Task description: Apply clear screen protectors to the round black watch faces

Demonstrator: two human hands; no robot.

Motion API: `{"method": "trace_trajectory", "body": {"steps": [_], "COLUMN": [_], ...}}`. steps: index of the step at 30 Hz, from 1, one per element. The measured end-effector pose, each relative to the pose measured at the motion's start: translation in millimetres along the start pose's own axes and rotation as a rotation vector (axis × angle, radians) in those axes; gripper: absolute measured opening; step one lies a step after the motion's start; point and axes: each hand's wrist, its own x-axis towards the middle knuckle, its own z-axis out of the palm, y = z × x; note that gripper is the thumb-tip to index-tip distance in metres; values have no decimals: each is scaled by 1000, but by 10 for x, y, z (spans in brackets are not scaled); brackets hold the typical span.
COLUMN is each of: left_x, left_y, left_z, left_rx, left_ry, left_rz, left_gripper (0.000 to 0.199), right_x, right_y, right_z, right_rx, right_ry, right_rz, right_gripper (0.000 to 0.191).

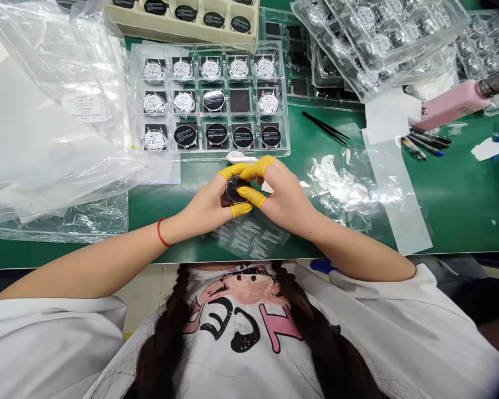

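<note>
My left hand (208,200) grips a round watch head (233,189) by its edge, dark glossy face up, with yellow finger cots on thumb and forefinger. My right hand (286,191), also wearing yellow cots, closes on the same watch head from the right. Its thumb presses on the face and its forefinger bends at the upper rim. Under both hands lies a clear sheet of printed film labels (251,238). Just beyond them stands a clear plastic tray (286,133) of watch heads, some showing silver CE-marked backs, others black discs with white text. One compartment (240,101) holds no watch head.
A cream tray (183,25) of black discs sits behind. Stacked clear trays (382,33) fill the back right, near black tweezers (326,127), a pink bottle (455,104) and pens (426,141). Peeled film scraps (336,180) lie right; plastic bags (45,138) cover the left.
</note>
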Motion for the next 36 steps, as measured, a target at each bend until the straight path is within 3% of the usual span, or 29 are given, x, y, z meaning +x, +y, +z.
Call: {"method": "trace_trajectory", "body": {"steps": [5, 8, 11, 13, 15, 16, 18, 21, 24, 28, 30, 32, 36], "left_x": [-26, -16, -9, -16, -29, -35, -46, -50, -45, -37, -37, -38, -38], "left_y": [1, -10, 15, 49, 79, 89, 93, 82, 94, 160, 188, 195, 139], "left_z": [12, 23, 24, 19, 17, 19, 32, 66, 80, 33, 1, -21, -49], "left_rx": [-2, -14, -70, -111, -143, -153, -159, -165, -199, -185, -191, -204, -184], "left_ry": [-5, 42, 52, 49, 40, 31, 17, 2, 1, 53, 85, 112, 139], "left_rz": [1, -14, -53, -99, -126, -128, -111, -80, -58, -68, -80, -99, -120], "left_gripper": [69, 63, 62, 62, 60, 58, 56, 57, 56, 53, 54, 54, 54], "right_x": [12, 1, -68, -174, -307, -365, -427, -315, 24, 437, 475, 403, 170], "right_y": [-15, -137, -121, 74, 384, 542, 766, 742, 466, 305, 319, 305, 110], "right_z": [1, 48, -76, -296, -565, -687, -836, -717, -282, 174, 169, 41, -123], "right_rx": [40, -10, -33, -93, -240, -360, -447, -456, -385, -479, -488, -391, -167], "right_ry": [10, 2, 26, 143, 264, 225, 180, 170, 58, -116, -134, -66, 34], "right_rz": [62, -34, -92, 43, 304, 429, 503, 328, 20, 24, 46, 22, -164], "right_gripper": [2, 7, 5, 10, 19, 21, 18, 11, 16, 19, 20, 14, 12]}}
